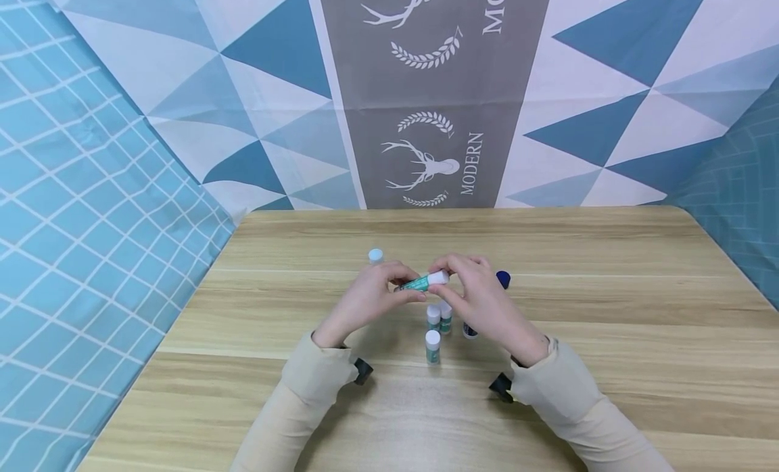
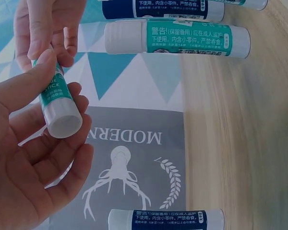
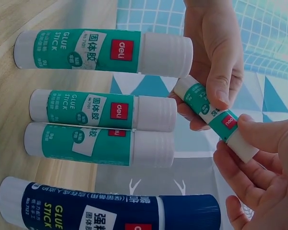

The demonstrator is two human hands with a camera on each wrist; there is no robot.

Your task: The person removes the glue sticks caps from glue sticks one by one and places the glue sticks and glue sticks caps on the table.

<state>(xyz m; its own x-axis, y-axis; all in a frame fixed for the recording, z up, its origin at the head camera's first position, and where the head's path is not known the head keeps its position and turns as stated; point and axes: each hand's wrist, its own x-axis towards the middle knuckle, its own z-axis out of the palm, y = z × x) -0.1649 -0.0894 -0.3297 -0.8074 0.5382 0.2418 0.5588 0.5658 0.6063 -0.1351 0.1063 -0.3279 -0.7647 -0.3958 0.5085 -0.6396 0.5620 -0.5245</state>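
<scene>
A green-labelled glue stick [image 1: 418,283] with a white cap is held nearly level above the table, between both hands. My left hand [image 1: 376,291] pinches its base end; in the left wrist view the round white bottom of the glue stick [image 2: 62,120] faces the camera. Thumb and fingers of my right hand [image 1: 481,299] pinch the white cap end, and the red logo on the glue stick [image 3: 212,112] shows in the right wrist view. Below the hands, green glue sticks [image 1: 433,348] stand upright with their caps on.
A navy glue stick [image 3: 105,208] stands upright close to the green ones, partly covered by my right hand in the head view. Farther back are a blue cap top [image 1: 503,278] at right and a white-capped stick [image 1: 375,255] at left. The wooden table [image 1: 608,364] meets a patterned cloth behind.
</scene>
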